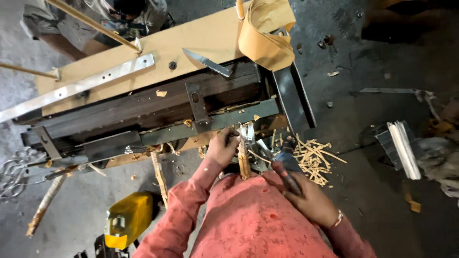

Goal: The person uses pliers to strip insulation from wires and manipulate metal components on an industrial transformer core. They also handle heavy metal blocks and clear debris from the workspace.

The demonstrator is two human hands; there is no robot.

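My left hand [221,146] is closed on a small bright metal part [248,131] at the front edge of a dark metal machine [143,107]. A short wooden stick [244,163] stands upright just right of that hand. My right hand [311,200] grips the dark handle of a plier-like tool [282,165]. The tool's metal tip [264,146] points up-left toward the stick and the bright part. My red sleeves and shirt fill the bottom of the head view.
A tan board [201,40] tops the machine, carrying a grey blade [208,62] and a curled beige strip [265,36]. Wood splinters [313,160] lie right of my hands. A yellow canister [128,219] stands lower left, white sheets [404,148] right. Another person [91,24] crouches top left.
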